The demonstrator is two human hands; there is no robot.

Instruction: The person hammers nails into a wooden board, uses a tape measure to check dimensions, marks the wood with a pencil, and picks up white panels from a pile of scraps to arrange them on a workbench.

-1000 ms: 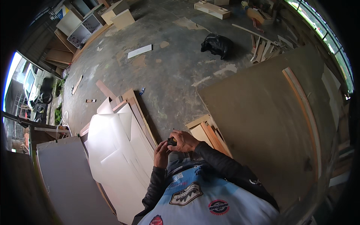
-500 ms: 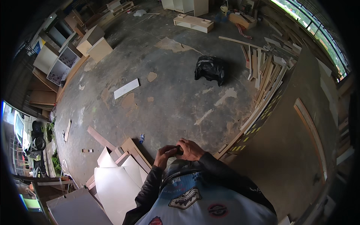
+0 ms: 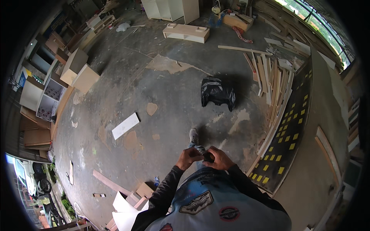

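In front of my waist, both hands come close together around a small dark object [image 3: 208, 156] whose kind I cannot make out. My left hand [image 3: 188, 158] has its fingers curled, with the fingertips at the object's left side. My right hand [image 3: 218, 159] is closed around its right side, hiding much of it. Below the hands, one leg with a grey shoe [image 3: 194, 135] is stretched forward on the concrete floor. Further ahead, slightly to the right, lies a crumpled black plastic bag [image 3: 217, 92].
A white board [image 3: 125, 126] lies on the floor ahead to the left. Wood strips [image 3: 271, 79] are piled at the right, by a dark panel with yellow squares [image 3: 283, 134]. White sheets and offcuts [image 3: 125, 210] lie near my left side. A low cabinet [image 3: 186, 33] stands far ahead.
I have stepped forward: a foot now shows ahead, and the white sheets have slipped toward the lower edge. My hands, still together around the dark object, have shifted right in view.
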